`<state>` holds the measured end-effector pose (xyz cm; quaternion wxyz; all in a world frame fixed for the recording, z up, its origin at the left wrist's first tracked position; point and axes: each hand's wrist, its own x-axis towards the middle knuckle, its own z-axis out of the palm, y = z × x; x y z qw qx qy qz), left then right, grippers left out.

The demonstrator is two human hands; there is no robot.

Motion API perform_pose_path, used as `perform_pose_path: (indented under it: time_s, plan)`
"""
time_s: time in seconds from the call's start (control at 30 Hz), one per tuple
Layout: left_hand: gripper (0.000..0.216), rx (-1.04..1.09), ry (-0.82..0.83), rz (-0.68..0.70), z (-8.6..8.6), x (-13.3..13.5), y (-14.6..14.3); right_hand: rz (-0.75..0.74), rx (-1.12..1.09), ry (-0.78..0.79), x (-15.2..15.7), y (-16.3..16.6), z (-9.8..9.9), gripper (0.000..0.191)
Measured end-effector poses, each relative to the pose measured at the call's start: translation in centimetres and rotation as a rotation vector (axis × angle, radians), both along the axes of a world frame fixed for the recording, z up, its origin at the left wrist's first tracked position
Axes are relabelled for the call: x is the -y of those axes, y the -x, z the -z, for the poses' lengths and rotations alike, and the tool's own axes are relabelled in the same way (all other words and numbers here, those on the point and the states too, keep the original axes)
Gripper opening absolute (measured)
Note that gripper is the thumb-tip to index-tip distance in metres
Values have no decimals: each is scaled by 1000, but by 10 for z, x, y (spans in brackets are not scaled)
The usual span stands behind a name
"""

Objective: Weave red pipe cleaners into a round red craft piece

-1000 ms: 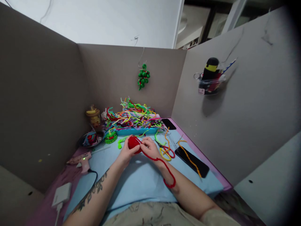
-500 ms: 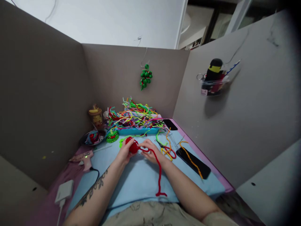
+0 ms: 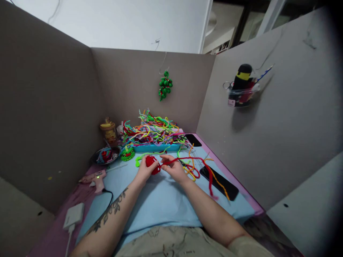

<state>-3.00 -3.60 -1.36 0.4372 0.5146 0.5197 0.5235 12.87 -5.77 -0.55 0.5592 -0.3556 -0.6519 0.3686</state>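
Observation:
My left hand (image 3: 144,172) is closed around a round red fuzzy piece (image 3: 152,162), partly hidden by the fingers. From its right side runs a long red yarn-like strand (image 3: 197,158). My right hand (image 3: 175,170) pinches this strand close to the round piece, with some fingers held apart. The strand passes over the right hand, and its loose end droops above the black phone (image 3: 224,186). Beyond the left hand a bright green strand (image 3: 146,155) lies on the light blue cloth (image 3: 158,207).
A blue tray (image 3: 158,147) overflows with colourful fuzzy strands. At left are a bowl (image 3: 99,160), a green round figure (image 3: 127,154), a pink glue gun (image 3: 97,178) and a white power bank (image 3: 73,216). Scissors (image 3: 193,172) lie beyond my right hand. Panels surround the table.
The red strand's loose end has swung from hanging near my lap to the far right, over the phone. My right hand now holds the strand close to the red piece.

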Motion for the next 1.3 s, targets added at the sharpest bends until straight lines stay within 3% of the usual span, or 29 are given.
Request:
perform_pose_path:
  time_s: [0.07, 0.17, 0.27, 0.47, 0.63, 0.83, 0.97, 1.3]
  plan:
    - [61, 168, 139, 63, -4, 3, -1, 16, 14, 86, -6, 2, 7, 48]
    - [58, 241, 259, 124, -9, 7, -2, -4, 7, 185, -15, 5, 17, 36]
    - [57, 230, 285, 150, -12, 10, -3, -47, 4, 186, -19, 5, 21, 15]
    - [56, 217, 310, 189, -14, 14, -5, -100, -164, 345, -19, 6, 23, 30]
    - [62, 231, 159, 189, -9, 15, -8, -109, -224, 476, -18, 6, 23, 29]
    - [70, 213, 84, 197, -11, 17, -9, -73, -263, 299, -18, 4, 20, 28]
    - [84, 213, 42, 168, -15, 19, -9, -85, -213, 332, -17, 5, 21, 23]
    - [81, -212, -297, 184, -6, 4, 5, -91, -158, 280, -15, 3, 16, 25]
